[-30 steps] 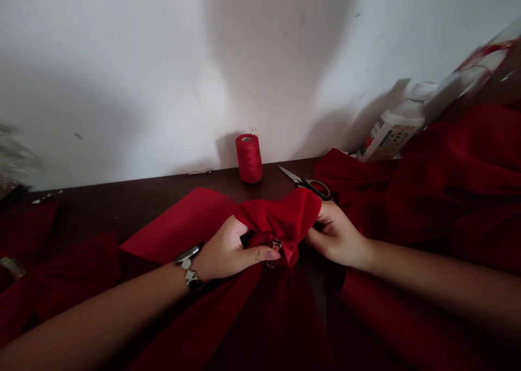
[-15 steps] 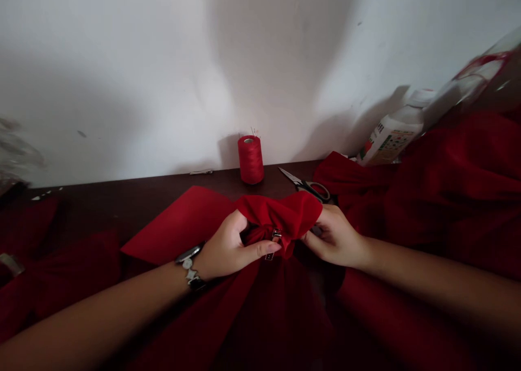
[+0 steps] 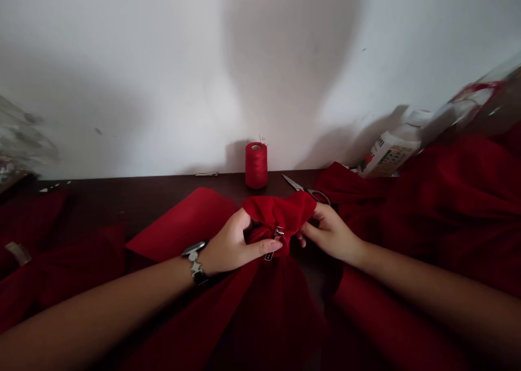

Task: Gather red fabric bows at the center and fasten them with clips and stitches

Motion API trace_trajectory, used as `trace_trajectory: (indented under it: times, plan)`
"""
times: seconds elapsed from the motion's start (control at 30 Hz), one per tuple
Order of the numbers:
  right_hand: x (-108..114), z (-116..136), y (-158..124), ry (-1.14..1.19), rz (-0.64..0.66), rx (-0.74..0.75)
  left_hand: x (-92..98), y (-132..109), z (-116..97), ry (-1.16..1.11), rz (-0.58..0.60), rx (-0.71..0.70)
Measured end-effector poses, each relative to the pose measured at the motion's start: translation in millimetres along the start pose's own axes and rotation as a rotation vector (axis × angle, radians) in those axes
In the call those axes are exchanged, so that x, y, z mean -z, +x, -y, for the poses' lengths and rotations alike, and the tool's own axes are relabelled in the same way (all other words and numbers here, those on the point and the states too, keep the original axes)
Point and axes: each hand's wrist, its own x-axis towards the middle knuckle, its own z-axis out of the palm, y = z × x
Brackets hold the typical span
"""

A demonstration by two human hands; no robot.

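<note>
L hand (image 3: 230, 240) is gripping gathered red cloth (image 3: 280, 213) just below thread cone (image 3: 256, 165), fingers curled narrow round bunch, thumb lying across it next to small metal slider (image 3: 278, 232). R hand (image 3: 331, 234) is pinching cloth's R side, fingers narrow, holding fabric. Vs. prior view, bunch is narrowing and hands are closing in, so cloth is drawing tighter about slider. Scissors (image 3: 295, 184) are lying R of cone, just behind bunch.
</note>
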Motion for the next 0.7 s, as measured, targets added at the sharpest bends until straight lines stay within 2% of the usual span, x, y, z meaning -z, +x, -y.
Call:
trace_trajectory:
  times: [0.17, 0.27, 0.53, 0.7]
  plan:
    - [-1, 1, 1, -0.107, -0.025, 0.143, -1.7, 1, -1, -0.02, 0.02, 0.033]
    - [-2, 3, 2, -0.102, -0.033, 0.163, -3.3, 2, -1, -0.031, 0.034, 0.071]
    - [-2, -1, 10, 0.209, -0.001, -0.146, -4.4, 2, 0, -0.045, -0.058, 0.082]
    - [-1, 0, 9, 0.295, 0.034, -0.186, -4.6, 3, -3, 0.031, -0.143, 0.094]
